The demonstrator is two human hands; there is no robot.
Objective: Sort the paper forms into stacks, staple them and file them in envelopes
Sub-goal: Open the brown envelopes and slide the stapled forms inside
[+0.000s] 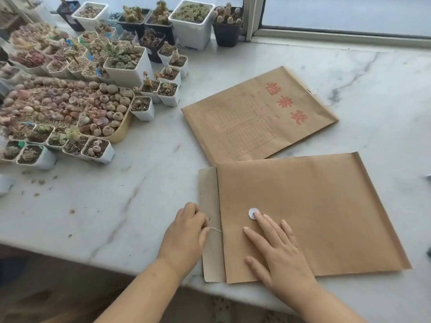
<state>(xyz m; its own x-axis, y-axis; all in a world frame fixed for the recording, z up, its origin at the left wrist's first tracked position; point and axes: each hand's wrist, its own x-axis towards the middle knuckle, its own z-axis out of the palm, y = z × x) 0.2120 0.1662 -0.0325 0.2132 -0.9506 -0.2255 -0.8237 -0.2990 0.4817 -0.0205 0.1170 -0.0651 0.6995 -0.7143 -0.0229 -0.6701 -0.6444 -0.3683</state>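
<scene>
A brown envelope (326,206) lies back side up near the front edge of the marble table (116,194), its flap (210,252) open to the left. My right hand (277,250) lies flat on it, the forefinger touching the white closure disc (252,212). At the flap, my left hand (186,231) pinches the thin closure string (215,230). A second brown envelope (256,115), with red characters and a printed grid, lies face up behind the first. No loose forms or stapler are in view.
Many small pots of succulents (70,108) crowd the left and back of the table. A window frame (326,34) runs along the far edge. Soil crumbs (42,181) lie at the left front. A dark object shows at the right border (428,252).
</scene>
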